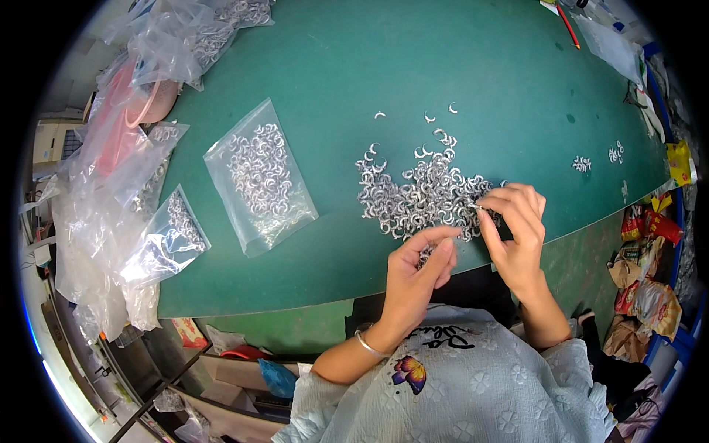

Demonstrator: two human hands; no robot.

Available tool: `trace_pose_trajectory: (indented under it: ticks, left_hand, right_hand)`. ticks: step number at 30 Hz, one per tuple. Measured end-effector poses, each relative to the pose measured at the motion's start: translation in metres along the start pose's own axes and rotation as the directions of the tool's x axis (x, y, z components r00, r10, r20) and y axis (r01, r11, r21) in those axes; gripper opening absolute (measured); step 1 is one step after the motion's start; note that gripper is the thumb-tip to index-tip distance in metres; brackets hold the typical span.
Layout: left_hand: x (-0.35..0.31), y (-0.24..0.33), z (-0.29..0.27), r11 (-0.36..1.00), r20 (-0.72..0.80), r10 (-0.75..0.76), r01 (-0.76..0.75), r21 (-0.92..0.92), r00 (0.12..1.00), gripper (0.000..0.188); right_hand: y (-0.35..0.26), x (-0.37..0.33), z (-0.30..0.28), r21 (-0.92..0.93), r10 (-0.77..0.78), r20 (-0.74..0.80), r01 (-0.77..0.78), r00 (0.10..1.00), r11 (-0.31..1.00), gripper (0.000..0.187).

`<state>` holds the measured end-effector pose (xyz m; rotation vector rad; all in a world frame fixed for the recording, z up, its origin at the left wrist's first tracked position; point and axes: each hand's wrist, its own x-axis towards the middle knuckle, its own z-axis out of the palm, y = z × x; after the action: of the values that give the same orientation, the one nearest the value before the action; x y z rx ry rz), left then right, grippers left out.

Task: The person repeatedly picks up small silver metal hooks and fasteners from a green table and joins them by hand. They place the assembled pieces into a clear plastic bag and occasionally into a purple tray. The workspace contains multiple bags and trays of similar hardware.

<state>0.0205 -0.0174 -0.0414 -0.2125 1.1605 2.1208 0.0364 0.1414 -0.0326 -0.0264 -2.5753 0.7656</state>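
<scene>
A loose pile of small silver crescent-shaped metal pieces [417, 198] lies on the green table in front of me. Over its right edge, my right hand [517, 229] pinches one such piece between thumb and forefinger. My left hand [421, 273] is curled at the near edge of the pile, with several of the crescent pieces [424, 256] showing in its palm. Its thumb and forefinger point toward the right hand, and the fingertips of the two hands stay apart. Three stray crescents lie beyond the pile, one of them a single crescent [379, 114].
A clear bag of crescents [260, 177] lies flat left of the pile. Farther left are a smaller bag [173, 235], more plastic bags and a pink basket [159, 100]. Two little clusters sit at the right, one a cluster [581, 164]. A red pencil [569, 28] lies far right.
</scene>
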Motion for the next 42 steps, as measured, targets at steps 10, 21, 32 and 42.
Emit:
trace_pose_trajectory:
  ticks: [10, 21, 32, 42]
  left_hand:
    - [0.012, 0.01, 0.014, 0.783, 0.057, 0.346, -0.322, 0.532, 0.936, 0.027]
    - [0.008, 0.011, 0.012, 0.728, 0.134, 0.452, -0.451, 0.515, 0.882, 0.015]
    - [-0.003, 0.001, 0.007, 0.808, 0.064, 0.191, -0.194, 0.556, 0.98, 0.014]
    - [-0.002, -0.01, 0.003, 0.706, 0.147, 0.064, -0.149, 0.692, 0.987, 0.015]
  right_hand:
    - [-0.017, 0.003, -0.02, 0.105, -0.049, 0.039, 0.045, 0.998, 0.993, 0.017]
    - [-0.024, 0.0, -0.03, 0.049, -0.135, 0.004, 0.134, 0.991, 0.99, 0.019]
    - [0.191, -0.02, -0.108, -0.11, 0.428, -0.569, -0.581, 0.702, 0.807, 0.012]
    - [0.19, -0.006, -0.11, -0.294, 0.32, -0.56, -0.544, 0.764, 0.786, 0.019]
